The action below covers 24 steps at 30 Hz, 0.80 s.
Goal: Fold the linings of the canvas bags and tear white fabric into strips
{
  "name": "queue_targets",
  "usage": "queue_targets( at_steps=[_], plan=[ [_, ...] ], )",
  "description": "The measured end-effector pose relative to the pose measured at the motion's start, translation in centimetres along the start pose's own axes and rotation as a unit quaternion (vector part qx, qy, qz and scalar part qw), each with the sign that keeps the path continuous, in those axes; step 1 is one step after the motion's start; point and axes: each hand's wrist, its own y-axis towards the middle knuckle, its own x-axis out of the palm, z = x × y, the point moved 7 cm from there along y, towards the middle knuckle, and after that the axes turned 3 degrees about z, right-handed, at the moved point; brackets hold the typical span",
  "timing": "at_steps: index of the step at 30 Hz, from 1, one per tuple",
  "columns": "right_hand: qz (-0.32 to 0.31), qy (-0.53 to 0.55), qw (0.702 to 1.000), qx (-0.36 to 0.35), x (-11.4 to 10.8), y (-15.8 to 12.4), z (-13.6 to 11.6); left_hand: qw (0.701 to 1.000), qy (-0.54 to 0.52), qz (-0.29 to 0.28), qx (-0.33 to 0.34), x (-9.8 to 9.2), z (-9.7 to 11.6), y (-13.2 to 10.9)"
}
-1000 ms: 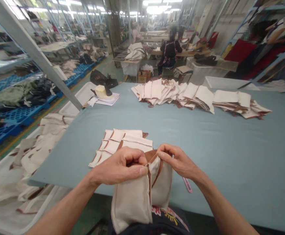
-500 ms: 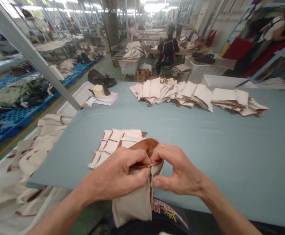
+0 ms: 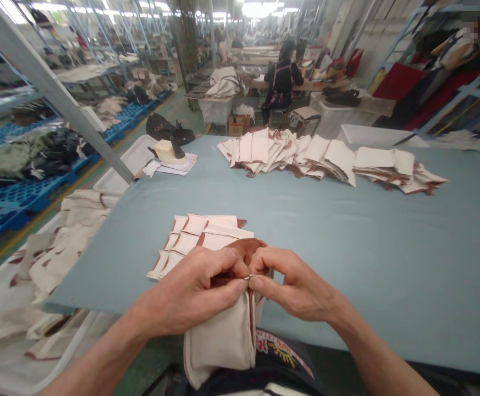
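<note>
Between my hands is a cream and brown sewn fabric piece [image 3: 221,344], hanging over the table's near edge toward my lap. My left hand [image 3: 198,280] pinches its upper edge with thumb and forefinger. Right beside it, my right hand [image 3: 291,280] pinches the same edge close to a seam, so the fingertips of both hands almost meet. The piece's brown inner side shows behind the fingers. Just beyond my left hand lies a neat overlapping stack of similar cream pieces [image 3: 219,224] with brown edges.
Piles of cream pieces [image 3: 256,148] line the far side of the blue-green table [image 3: 367,258]. A yellow block [image 3: 167,151] sits on papers at the far left corner. White bins [image 3: 70,346] of fabric stand at the left. A person [image 3: 283,77] sits farther back.
My right thumb has moved up from the side of the seam to the top edge, closing the pinch. The hanging piece has turned and shifted slightly left.
</note>
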Motion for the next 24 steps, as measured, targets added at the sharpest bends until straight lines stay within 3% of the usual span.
queue_targets(
  at_steps=[4,8,11,16,20,24],
  plan=[
    [-0.045,0.119,0.991,0.032,1.3,-0.4,0.1,0.983,-0.173,-0.026,-0.051,1.3,-2.0,-0.3],
    [-0.017,0.129,0.991,0.029,2.1,-1.0,-0.1,0.957,-0.283,-0.040,-0.048,2.3,-3.5,-0.7],
    [0.009,0.029,1.000,-0.001,1.7,-1.2,-1.1,0.972,-0.227,-0.035,-0.044,2.1,-3.4,-0.9],
    [0.032,-0.117,0.991,-0.053,0.6,-1.0,-2.8,0.999,-0.040,-0.022,0.003,0.6,-0.9,-0.7],
    [0.036,-0.149,0.986,-0.062,0.4,-0.6,-3.4,0.988,0.136,-0.020,0.072,-0.4,0.9,-0.6],
    [0.005,-0.142,0.988,-0.055,0.7,0.0,-4.0,0.972,0.200,-0.056,0.107,-0.4,2.1,-0.6]
  ],
)
